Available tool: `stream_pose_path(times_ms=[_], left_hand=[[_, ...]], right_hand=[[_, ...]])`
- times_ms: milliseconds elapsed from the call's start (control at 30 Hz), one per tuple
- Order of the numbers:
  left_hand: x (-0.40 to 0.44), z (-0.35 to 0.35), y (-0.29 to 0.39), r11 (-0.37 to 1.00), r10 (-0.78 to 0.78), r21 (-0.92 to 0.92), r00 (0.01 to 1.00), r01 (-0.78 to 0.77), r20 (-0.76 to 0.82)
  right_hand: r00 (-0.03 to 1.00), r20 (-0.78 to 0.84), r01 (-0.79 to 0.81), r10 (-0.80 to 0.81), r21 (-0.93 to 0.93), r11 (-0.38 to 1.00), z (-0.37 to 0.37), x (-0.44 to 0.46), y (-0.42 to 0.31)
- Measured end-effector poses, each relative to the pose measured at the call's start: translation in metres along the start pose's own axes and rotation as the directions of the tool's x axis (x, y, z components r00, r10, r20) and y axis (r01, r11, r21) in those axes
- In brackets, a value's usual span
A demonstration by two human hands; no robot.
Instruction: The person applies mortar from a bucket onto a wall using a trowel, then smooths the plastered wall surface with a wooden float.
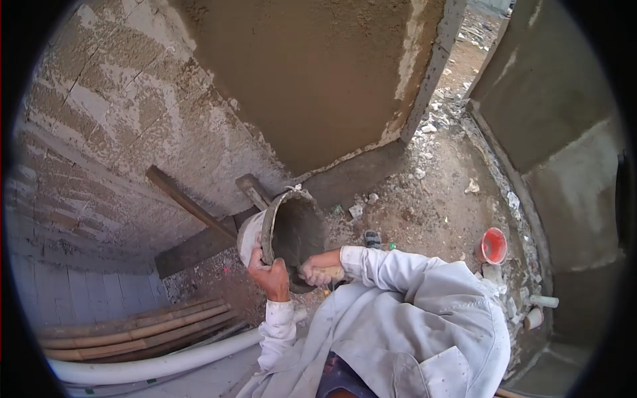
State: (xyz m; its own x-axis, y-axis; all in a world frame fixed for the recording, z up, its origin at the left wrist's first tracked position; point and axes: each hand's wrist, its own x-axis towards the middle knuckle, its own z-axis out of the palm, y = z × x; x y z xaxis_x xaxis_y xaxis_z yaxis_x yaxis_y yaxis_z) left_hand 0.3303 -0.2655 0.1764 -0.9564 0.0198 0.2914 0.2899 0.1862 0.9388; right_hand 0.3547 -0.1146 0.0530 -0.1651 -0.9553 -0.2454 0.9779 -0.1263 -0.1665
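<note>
A mortar-crusted bucket is tilted with its mouth towards the right, and grey mortar coats its inside. My left hand is closed on the near edge of its rim, thumb up. At the bucket's mouth, my right hand is wrapped round the light wooden handle of a trowel. The trowel's blade cannot be made out against the dark inside of the bucket. Both my sleeves are pale and dusty.
Ahead stands a wall with wet plaster. A wooden plank leans left of the bucket. Bamboo poles and a white pipe lie lower left. A red bucket stands on the rubble-strewn ground at right.
</note>
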Motion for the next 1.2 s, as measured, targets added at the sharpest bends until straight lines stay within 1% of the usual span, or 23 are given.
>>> stream_pose_path(times_ms=[33, 100, 200, 267, 367, 467, 567, 600, 633, 667, 700, 733, 767, 800, 833, 867, 900, 967, 1000, 1067, 1133, 1167, 1200], left_hand=[[0.001, -0.002, -0.002, 0.999, -0.041, -0.035, 0.999, 0.041, -0.003], [0.001, -0.019, -0.023, 0.984, -0.169, -0.061, 0.985, 0.168, -0.020], [0.007, -0.030, -0.012, 0.931, -0.309, -0.240, 0.943, 0.273, -0.125], [0.016, -0.034, -0.024, 0.877, -0.386, -0.353, 0.915, 0.325, -0.117], [0.022, -0.032, -0.028, 0.826, -0.452, -0.439, 0.881, 0.353, -0.142], [0.023, -0.029, -0.034, 0.844, -0.472, -0.371, 0.865, 0.387, -0.172], [0.021, -0.025, -0.042, 0.838, -0.491, -0.376, 0.848, 0.396, -0.201], [0.021, -0.026, -0.056, 0.868, -0.453, -0.332, 0.862, 0.369, -0.227], [0.022, -0.023, -0.055, 0.868, -0.465, -0.323, 0.844, 0.376, -0.267], [0.020, -0.024, -0.057, 0.881, -0.451, -0.287, 0.851, 0.376, -0.268], [0.019, -0.025, -0.062, 0.891, -0.435, -0.271, 0.856, 0.365, -0.278], [0.017, -0.028, -0.069, 0.893, -0.434, -0.261, 0.857, 0.368, -0.278], [0.016, -0.027, -0.066, 0.887, -0.458, -0.229, 0.833, 0.402, -0.311], [0.016, -0.031, -0.075, 0.882, -0.469, -0.230, 0.812, 0.411, -0.347], [0.014, -0.033, -0.078, 0.889, -0.455, -0.236, 0.819, 0.393, -0.350], [0.010, -0.035, -0.077, 0.895, -0.442, -0.240, 0.824, 0.376, -0.354], [0.007, -0.036, -0.075, 0.900, -0.429, -0.244, 0.828, 0.360, -0.361], [0.004, -0.033, -0.071, 0.899, -0.437, -0.247, 0.789, 0.362, -0.431], [0.004, -0.029, -0.067, 0.898, -0.439, -0.249, 0.768, 0.362, -0.466], [0.001, -0.025, -0.053, 0.890, -0.453, -0.283, 0.756, 0.357, -0.473], [0.001, -0.018, -0.051, 0.891, -0.452, -0.291, 0.739, 0.349, -0.499], [-0.001, -0.021, -0.059, 0.903, -0.429, -0.247, 0.749, 0.351, -0.505], [-0.006, -0.029, -0.071, 0.911, -0.411, -0.196, 0.756, 0.363, -0.510]], right_hand=[[0.997, 0.009, 0.077, -0.077, 0.019, 0.997, 0.021, -0.015, 0.008], [0.969, 0.126, 0.197, -0.213, 0.128, 0.972, 0.027, -0.022, 0.024], [0.922, 0.133, 0.320, -0.365, 0.271, 0.908, 0.052, -0.037, 0.033], [0.879, 0.114, 0.412, -0.463, 0.308, 0.857, 0.064, -0.048, 0.028], [0.776, 0.090, 0.572, -0.625, 0.318, 0.756, 0.081, -0.079, 0.016], [0.627, 0.075, 0.740, -0.775, 0.252, 0.624, 0.111, -0.130, -0.007], [0.352, 0.092, 0.933, -0.931, 0.043, 0.357, 0.154, -0.197, -0.024], [0.220, 0.107, 0.974, -0.970, -0.077, 0.213, 0.169, -0.221, -0.028], [0.062, 0.100, 0.979, -0.993, -0.200, 0.041, 0.184, -0.244, -0.031], [-0.092, 0.105, 0.942, -0.990, -0.313, -0.121, 0.201, -0.266, -0.033], [-0.238, 0.121, 0.870, -0.964, -0.414, -0.267, 0.214, -0.286, -0.035], [-0.414, 0.138, 0.738, -0.900, -0.528, -0.421, 0.225, -0.305, -0.040], [-0.565, 0.172, 0.571, -0.807, -0.624, -0.533, 0.232, -0.324, -0.047], [-0.693, 0.205, 0.408, -0.691, -0.678, -0.611, 0.236, -0.342, -0.058], [-0.793, 0.249, 0.233, -0.556, -0.720, -0.654, 0.237, -0.361, -0.069], [-0.862, 0.300, 0.053, -0.409, -0.749, -0.661, 0.237, -0.379, -0.081], [-0.903, 0.307, -0.050, -0.300, -0.769, -0.637, 0.233, -0.396, -0.093], [-0.940, 0.334, -0.241, -0.073, -0.799, -0.551, 0.214, -0.429, -0.124], [-0.927, 0.371, -0.363, 0.059, -0.845, -0.391, 0.198, -0.445, -0.145], [-0.831, 0.477, -0.500, 0.285, -0.866, -0.009, 0.147, -0.471, -0.197], [-0.891, 0.378, -0.340, 0.251, -0.923, 0.182, 0.076, -0.484, -0.257], [-0.943, 0.289, -0.332, -0.166, -0.847, 0.414, 0.055, -0.481, -0.271], [-0.852, 0.047, -0.403, -0.521, -0.694, 0.596, 0.032, -0.470, -0.276]])
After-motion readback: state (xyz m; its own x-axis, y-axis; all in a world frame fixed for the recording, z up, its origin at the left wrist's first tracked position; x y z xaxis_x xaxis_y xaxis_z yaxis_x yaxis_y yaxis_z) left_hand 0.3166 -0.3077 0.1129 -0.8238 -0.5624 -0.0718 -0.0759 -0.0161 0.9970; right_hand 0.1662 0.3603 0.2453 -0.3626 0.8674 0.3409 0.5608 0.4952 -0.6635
